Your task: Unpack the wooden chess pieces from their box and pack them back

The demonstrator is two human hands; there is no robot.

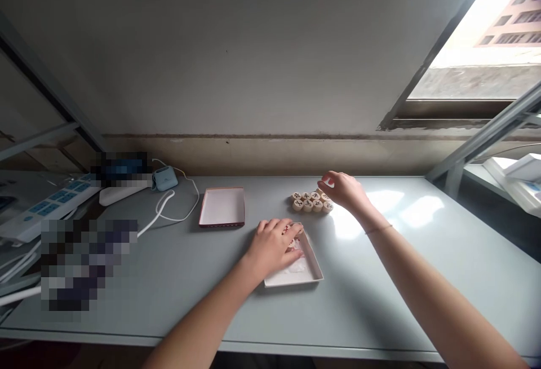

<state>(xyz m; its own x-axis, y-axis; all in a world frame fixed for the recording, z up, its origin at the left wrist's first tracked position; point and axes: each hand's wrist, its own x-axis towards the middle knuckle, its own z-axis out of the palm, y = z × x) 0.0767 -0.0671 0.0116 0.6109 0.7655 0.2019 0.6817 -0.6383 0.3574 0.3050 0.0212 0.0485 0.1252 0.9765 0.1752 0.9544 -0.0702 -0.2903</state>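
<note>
My left hand (273,246) reaches into a shallow white box (313,270), its fingers and thumb curved around round wooden Chinese chess pieces (291,243) with red characters. The hand covers much of the box's left side. Beyond it, several Chinese chess pieces (307,205) with black characters stand close together in rows on the table. At the far right end of this group is my right hand (343,187), thumb and fingertips bent together at a light wooden piece that they mostly hide.
An upturned box lid (222,207) lies left of the box. Farther left are a pale blue device (165,178), white cables (169,218) and a power strip (59,203). The wall (253,155) borders the grey table (169,290) behind; a metal frame post (455,179) stands right.
</note>
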